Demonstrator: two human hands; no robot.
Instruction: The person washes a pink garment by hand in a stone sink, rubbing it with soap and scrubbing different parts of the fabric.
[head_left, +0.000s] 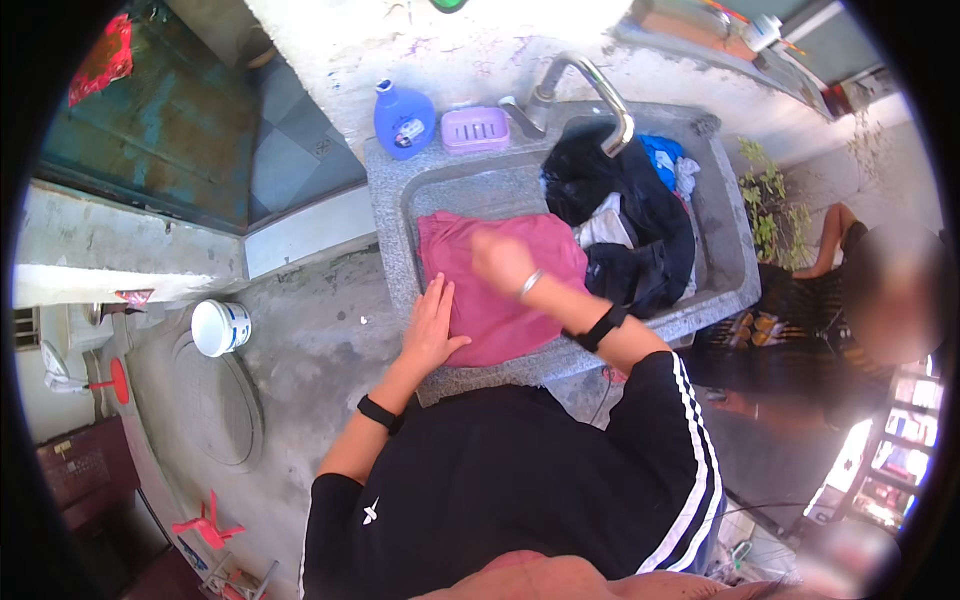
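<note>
A pink garment (517, 307) lies spread over the left part of a stone laundry sink (390, 202) and hangs over its front edge. My left hand (431, 322) rests flat on the garment's left side, thumb apart from the fingers. Over the garment's upper middle is my right hand (504, 262), curled and blurred by motion; whether it holds anything is hidden. Dark wet clothes (637, 217) are heaped in the sink's right part, with a white cloth (606, 223) among them and a blue cloth (660, 159) behind.
A chrome faucet (600, 82) arches over the dark clothes. On the back ledge stand a blue bottle (405, 124) and a lilac soap dish (475, 130). A white bucket (219, 330) sits on the concrete floor to the left. Another person (795, 330) is close by on the right.
</note>
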